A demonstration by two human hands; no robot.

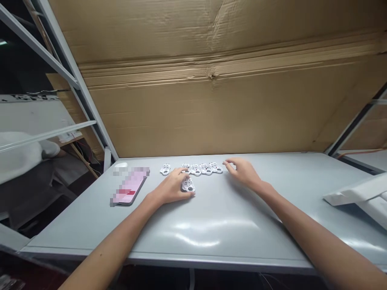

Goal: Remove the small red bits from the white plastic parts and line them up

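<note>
My left hand is curled around a small flat white animal-face-shaped piece with a round hole. Its thumb is at the near edge and its fingertips at the far edge. Just beyond it, a row of several matching pieces lies close together, the leftmost partly hidden by my fingers. Another such piece lies apart on the left. My right hand hovers by the row's right end, fingers loosely bent and apart, holding nothing.
A phone with a pink, partly pixelated screen lies on the grey tabletop at left, near a small white item. White foam-like pieces sit at right. Cardboard backs the table between metal posts.
</note>
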